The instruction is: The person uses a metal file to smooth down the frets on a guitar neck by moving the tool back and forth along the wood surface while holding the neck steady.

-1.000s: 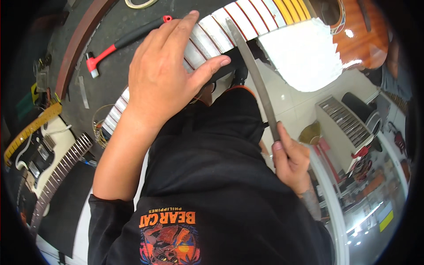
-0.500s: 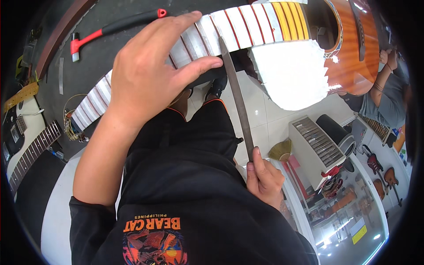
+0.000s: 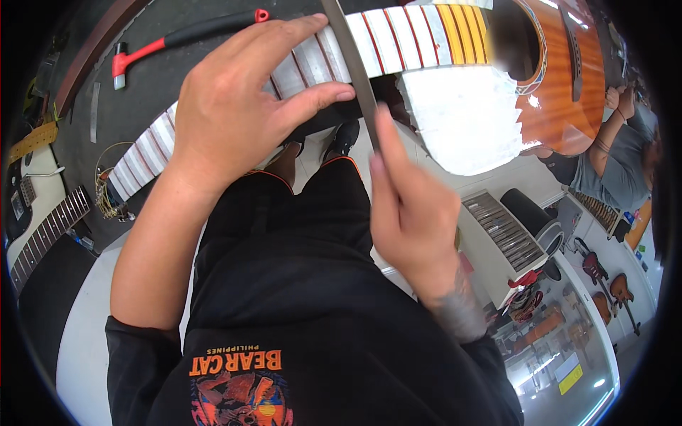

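Note:
An acoustic guitar [image 3: 577, 124] lies across the top, its fretboard [image 3: 398, 39] covered with whitish tape strips between the frets and yellow strips near the soundhole. My left hand [image 3: 227, 113] grips the neck, thumb along the near edge and fingers reaching over to the far edge. In my right hand [image 3: 415, 213] is a long, flat dark metal file [image 3: 353, 62], held near its lower end. The file lies across the taped neck just right of my left fingertips. A torn-edged white sheet [image 3: 462, 124] covers part of the guitar's body beside the neck.
A red-and-black hammer [image 3: 188, 39] lies on the dark bench [image 3: 153, 78]. At the left is an electric guitar with its neck [image 3: 48, 238]. Right of me stand a box of slim tools [image 3: 503, 238] and a glass case [image 3: 561, 348]. Another person's arm [image 3: 614, 135] is at the far right.
My right hand has moved up and away from me, pushing the file farther across the neck. My left hand keeps its grip on the neck.

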`<move>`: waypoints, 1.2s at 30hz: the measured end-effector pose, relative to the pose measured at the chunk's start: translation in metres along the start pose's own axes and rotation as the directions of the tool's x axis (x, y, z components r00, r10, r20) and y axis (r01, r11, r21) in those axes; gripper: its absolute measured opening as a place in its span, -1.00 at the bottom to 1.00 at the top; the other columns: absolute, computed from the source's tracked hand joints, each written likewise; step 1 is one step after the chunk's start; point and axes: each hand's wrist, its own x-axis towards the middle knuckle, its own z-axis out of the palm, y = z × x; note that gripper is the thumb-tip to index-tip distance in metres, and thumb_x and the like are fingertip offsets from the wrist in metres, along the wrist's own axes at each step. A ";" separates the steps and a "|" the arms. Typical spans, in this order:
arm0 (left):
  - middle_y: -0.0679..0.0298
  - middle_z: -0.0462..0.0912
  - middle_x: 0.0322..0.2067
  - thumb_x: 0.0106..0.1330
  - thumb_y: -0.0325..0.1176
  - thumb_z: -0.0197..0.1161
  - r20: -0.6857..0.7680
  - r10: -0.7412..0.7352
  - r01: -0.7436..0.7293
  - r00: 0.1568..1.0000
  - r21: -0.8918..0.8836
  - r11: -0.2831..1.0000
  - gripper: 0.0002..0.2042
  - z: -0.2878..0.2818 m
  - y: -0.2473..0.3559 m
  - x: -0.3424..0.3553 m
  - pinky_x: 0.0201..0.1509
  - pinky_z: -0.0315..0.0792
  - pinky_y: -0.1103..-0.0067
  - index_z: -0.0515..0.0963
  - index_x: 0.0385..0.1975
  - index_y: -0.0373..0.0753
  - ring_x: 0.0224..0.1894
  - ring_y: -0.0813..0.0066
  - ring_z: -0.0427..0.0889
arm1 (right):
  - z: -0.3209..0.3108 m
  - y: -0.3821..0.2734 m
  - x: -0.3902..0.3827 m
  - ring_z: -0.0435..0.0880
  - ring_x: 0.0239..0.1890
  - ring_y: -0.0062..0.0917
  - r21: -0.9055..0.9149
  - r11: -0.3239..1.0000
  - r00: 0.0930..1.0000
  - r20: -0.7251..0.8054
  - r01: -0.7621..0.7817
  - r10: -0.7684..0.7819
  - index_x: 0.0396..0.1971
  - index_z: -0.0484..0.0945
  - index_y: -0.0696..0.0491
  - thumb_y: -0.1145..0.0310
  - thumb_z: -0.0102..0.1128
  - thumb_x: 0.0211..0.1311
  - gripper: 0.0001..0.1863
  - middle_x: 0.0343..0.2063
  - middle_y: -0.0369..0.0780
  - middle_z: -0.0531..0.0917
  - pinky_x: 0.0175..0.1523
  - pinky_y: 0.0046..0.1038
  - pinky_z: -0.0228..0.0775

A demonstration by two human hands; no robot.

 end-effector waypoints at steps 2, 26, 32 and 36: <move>0.13 0.78 -0.05 -0.03 -0.17 0.68 0.005 0.001 -0.001 1.000 -0.001 1.000 -0.41 0.001 0.003 0.002 0.08 0.61 0.44 0.70 0.03 -0.27 -0.01 0.20 0.77 | -0.001 0.013 -0.053 0.52 -0.67 -0.35 0.041 0.999 0.999 -0.047 -0.010 0.012 0.31 0.52 0.14 0.66 0.29 0.22 -0.40 -0.66 -0.18 0.51 -0.52 -0.30 0.40; 0.13 0.78 -0.04 -0.05 -0.16 0.68 0.000 0.023 -0.023 1.000 -0.023 0.999 -0.40 0.001 0.002 0.004 0.08 0.61 0.44 0.70 0.03 -0.27 -0.02 0.19 0.77 | -0.009 0.014 -0.113 0.47 -0.72 -0.38 0.035 0.998 0.998 -0.046 -0.047 0.049 0.31 0.52 0.16 0.65 0.32 0.22 -0.40 -0.69 -0.19 0.45 -0.55 -0.31 0.40; 0.12 0.77 -0.04 -0.04 -0.15 0.67 0.003 0.004 -0.004 1.000 -0.019 1.000 -0.39 0.000 0.002 0.003 0.09 0.61 0.42 0.69 0.04 -0.27 0.00 0.16 0.77 | 0.008 -0.003 0.011 0.55 -0.65 -0.35 0.043 0.999 0.997 -0.082 0.004 -0.001 0.32 0.52 0.10 0.61 0.22 0.36 -0.48 -0.64 -0.07 0.53 -0.44 -0.41 0.42; 0.12 0.77 -0.02 -0.03 -0.12 0.67 0.016 -0.016 0.016 1.000 -0.032 0.999 -0.39 -0.001 0.002 0.005 0.09 0.61 0.42 0.68 0.06 -0.23 0.02 0.15 0.76 | 0.014 0.002 0.023 0.54 -0.65 -0.36 0.089 0.994 0.985 -0.162 0.069 -0.054 0.33 0.51 0.07 0.57 0.22 0.39 -0.49 -0.64 -0.07 0.52 -0.44 -0.41 0.40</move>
